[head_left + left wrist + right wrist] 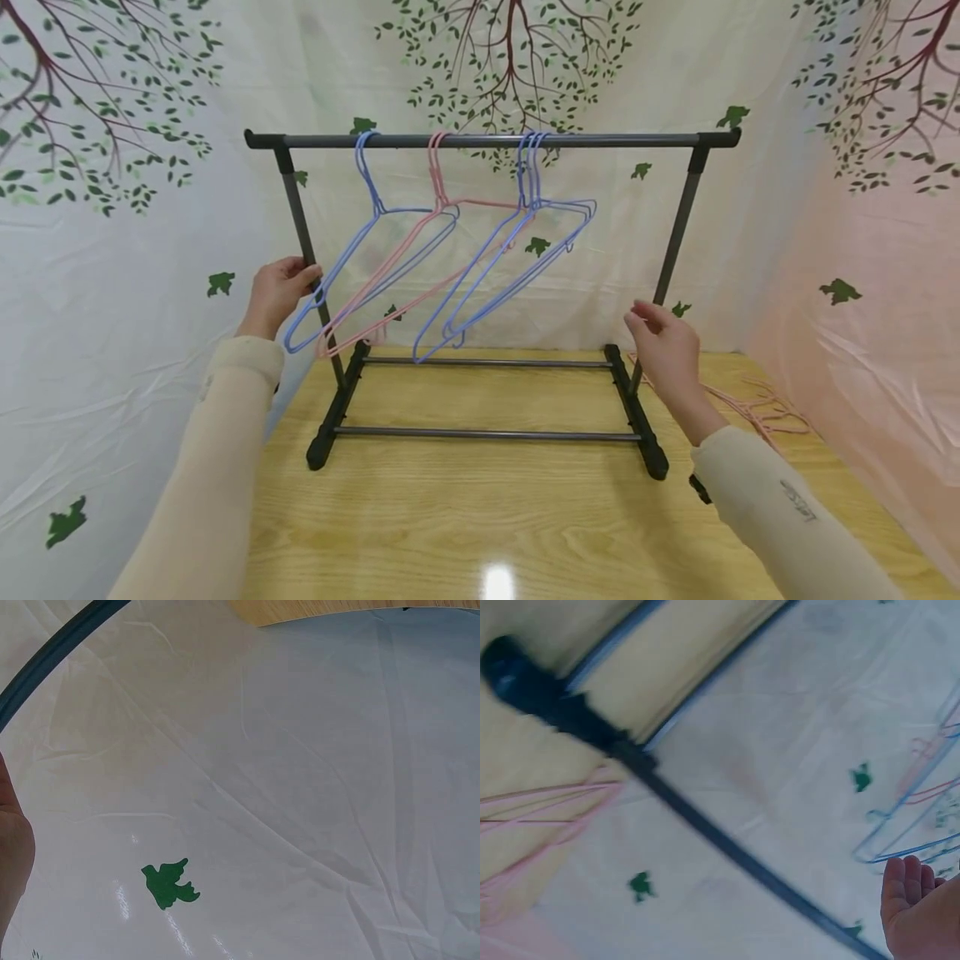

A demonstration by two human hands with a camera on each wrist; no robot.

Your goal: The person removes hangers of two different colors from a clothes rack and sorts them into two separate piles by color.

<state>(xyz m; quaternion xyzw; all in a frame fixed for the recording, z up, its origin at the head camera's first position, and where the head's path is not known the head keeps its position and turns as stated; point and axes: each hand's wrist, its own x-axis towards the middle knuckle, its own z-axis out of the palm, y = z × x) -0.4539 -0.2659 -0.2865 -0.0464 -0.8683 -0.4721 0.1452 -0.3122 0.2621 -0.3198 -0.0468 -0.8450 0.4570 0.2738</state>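
Observation:
A dark clothes rack (491, 141) stands on the wooden table, with blue hangers (517, 287) and pink hangers (397, 254) on its bar. My left hand (277, 292) is at the left post (298, 212), its thumb overlapping the post in the head view; its other fingers are partly hidden, so I cannot tell whether they grip. Only a strip of that hand (15, 847) shows in the left wrist view. My right hand (667, 342) is beside the right post (677, 237), fingers relaxed and holding nothing. In the right wrist view its fingers (902, 881) overlap a blue hanger.
More pink hangers (765, 412) lie on the table (480, 508) at the right, behind my right forearm. Two lower rods (487, 434) join the rack's black feet (322, 446). A pale cloth (570, 308) printed with trees and birds surrounds the table.

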